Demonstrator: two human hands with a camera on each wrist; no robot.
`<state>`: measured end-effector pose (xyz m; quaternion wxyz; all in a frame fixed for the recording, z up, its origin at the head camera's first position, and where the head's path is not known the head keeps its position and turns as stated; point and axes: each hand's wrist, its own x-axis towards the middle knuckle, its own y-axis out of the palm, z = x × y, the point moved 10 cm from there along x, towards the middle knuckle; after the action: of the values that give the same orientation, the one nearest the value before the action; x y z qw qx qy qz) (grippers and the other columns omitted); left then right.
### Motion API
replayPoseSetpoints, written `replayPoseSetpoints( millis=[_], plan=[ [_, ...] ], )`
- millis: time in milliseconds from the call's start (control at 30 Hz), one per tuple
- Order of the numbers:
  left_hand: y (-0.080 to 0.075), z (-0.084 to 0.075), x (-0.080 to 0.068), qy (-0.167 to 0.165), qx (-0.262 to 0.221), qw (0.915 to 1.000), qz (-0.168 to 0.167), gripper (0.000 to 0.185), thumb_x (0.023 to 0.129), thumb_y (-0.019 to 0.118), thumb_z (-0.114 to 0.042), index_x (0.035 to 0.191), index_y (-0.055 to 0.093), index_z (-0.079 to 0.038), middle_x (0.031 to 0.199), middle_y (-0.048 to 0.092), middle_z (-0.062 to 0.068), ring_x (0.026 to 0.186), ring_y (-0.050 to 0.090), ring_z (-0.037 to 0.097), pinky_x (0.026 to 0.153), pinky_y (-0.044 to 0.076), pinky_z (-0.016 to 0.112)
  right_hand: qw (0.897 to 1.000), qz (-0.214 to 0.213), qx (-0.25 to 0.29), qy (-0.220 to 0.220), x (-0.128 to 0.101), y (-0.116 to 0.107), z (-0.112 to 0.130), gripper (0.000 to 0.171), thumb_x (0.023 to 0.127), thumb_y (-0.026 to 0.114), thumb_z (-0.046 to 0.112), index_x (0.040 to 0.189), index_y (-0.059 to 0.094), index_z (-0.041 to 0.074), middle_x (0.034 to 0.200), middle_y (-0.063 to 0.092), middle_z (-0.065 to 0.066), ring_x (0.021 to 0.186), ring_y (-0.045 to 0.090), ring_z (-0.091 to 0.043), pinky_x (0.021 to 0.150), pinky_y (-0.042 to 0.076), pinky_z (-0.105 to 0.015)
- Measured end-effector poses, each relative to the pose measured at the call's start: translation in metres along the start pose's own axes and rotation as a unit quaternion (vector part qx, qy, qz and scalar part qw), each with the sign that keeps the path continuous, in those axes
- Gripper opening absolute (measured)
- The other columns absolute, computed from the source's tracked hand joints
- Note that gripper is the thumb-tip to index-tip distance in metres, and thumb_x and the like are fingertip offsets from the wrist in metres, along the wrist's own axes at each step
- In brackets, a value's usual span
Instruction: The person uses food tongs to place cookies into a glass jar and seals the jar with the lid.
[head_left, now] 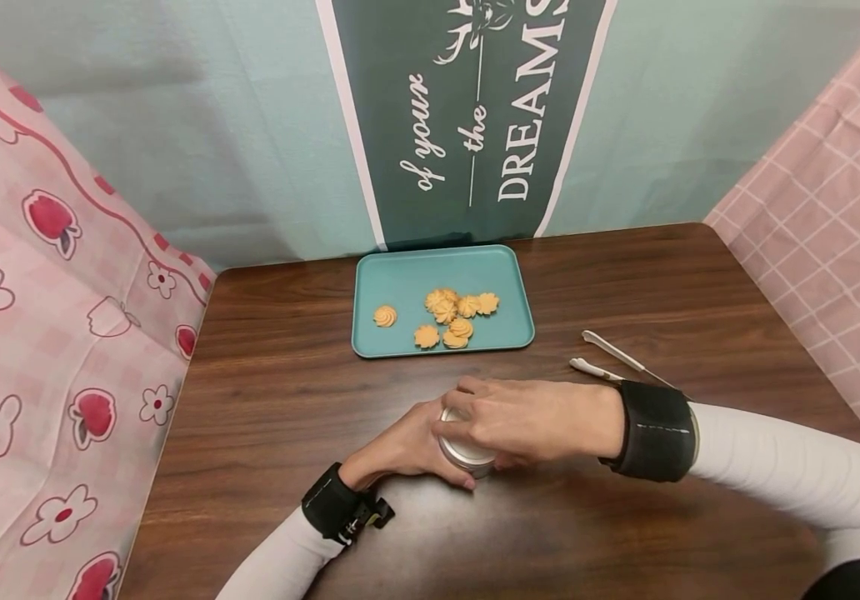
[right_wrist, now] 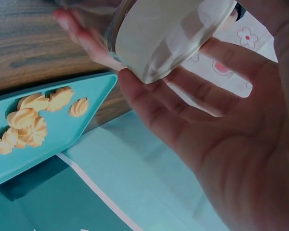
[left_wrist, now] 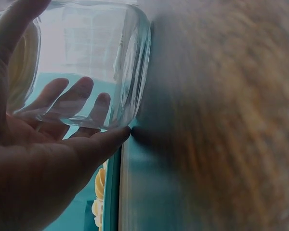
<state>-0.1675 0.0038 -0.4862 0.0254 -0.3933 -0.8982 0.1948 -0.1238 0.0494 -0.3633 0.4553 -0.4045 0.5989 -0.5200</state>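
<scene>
A clear glass jar [left_wrist: 94,53] stands upright on the table in front of me, with a pale round lid [head_left: 467,454] on its top. My left hand [head_left: 409,443] holds the jar by its side; in the left wrist view its fingers show through the glass, which looks empty in its visible part. From above, my right hand [head_left: 516,417] grips the rim of the lid. The right wrist view shows the lid [right_wrist: 156,36] between the thumb side and the fingers. Part of the jar is hidden behind both hands in the head view.
Beyond the hands lies a teal tray [head_left: 400,275] carrying several swirled butter cookies [head_left: 443,305], one of them [head_left: 385,316] apart at the left. White-handled tongs [head_left: 613,350] lie right of the tray, partly behind my right wrist. Cloth hangs along the table's back and sides.
</scene>
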Motion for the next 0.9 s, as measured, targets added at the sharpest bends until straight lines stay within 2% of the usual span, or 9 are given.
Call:
replayPoseSetpoints(
  millis=[267,500,600,800,900],
  plan=[
    [-0.0002,0.0002,0.0003,0.003,0.006,1.0000,0.002,0.086,0.068,0.103,-0.030,0.140,0.057,-0.018,0.122,0.069,-0.008,0.106,0.067,0.006,0.093,0.057,0.027,0.999,0.017,-0.009,-0.033,0.0041,0.0014,0.0028,0.069,0.075,0.095,0.025,0.136,0.065,0.023,0.127,0.062,-0.001,0.116,0.059,-0.020,0.100,0.054,-0.031],
    [0.0006,-0.0001,0.0006,0.011,0.006,0.9999,0.009,0.089,0.069,0.103,-0.027,0.143,0.054,-0.019,0.124,0.068,-0.009,0.106,0.066,0.005,0.093,0.057,0.027,0.997,0.037,-0.028,-0.062,0.0040,0.0042,0.0056,0.075,0.075,0.096,0.023,0.142,0.063,0.025,0.140,0.058,-0.001,0.129,0.058,-0.020,0.102,0.055,-0.034],
    [0.0010,-0.0002,0.0008,0.016,0.005,0.9998,0.014,0.092,0.069,0.103,-0.026,0.146,0.053,-0.019,0.127,0.068,-0.009,0.108,0.066,0.005,0.094,0.057,0.027,0.996,0.033,-0.031,-0.071,0.0039,0.0035,0.0066,0.071,0.077,0.095,0.022,0.141,0.064,0.026,0.141,0.057,0.000,0.129,0.058,-0.020,0.102,0.055,-0.034],
    [0.0010,-0.0017,0.0011,0.020,0.007,0.9996,0.015,0.086,0.069,0.103,-0.024,0.142,0.057,-0.018,0.125,0.068,-0.009,0.108,0.066,0.005,0.094,0.057,0.026,0.997,0.024,-0.021,-0.073,0.0038,0.0019,0.0075,0.065,0.082,0.089,0.015,0.140,0.062,0.028,0.139,0.057,0.001,0.131,0.056,-0.018,0.103,0.055,-0.035],
    [0.0016,-0.0048,0.0013,0.033,-0.006,0.9993,0.014,0.086,0.068,0.103,-0.020,0.142,0.058,-0.018,0.128,0.067,-0.008,0.111,0.065,0.006,0.097,0.056,0.028,0.999,0.023,-0.004,-0.047,0.0031,0.0015,0.0050,0.076,0.079,0.093,0.027,0.146,0.058,0.027,0.143,0.055,-0.002,0.132,0.054,-0.022,0.105,0.054,-0.037]
  ],
)
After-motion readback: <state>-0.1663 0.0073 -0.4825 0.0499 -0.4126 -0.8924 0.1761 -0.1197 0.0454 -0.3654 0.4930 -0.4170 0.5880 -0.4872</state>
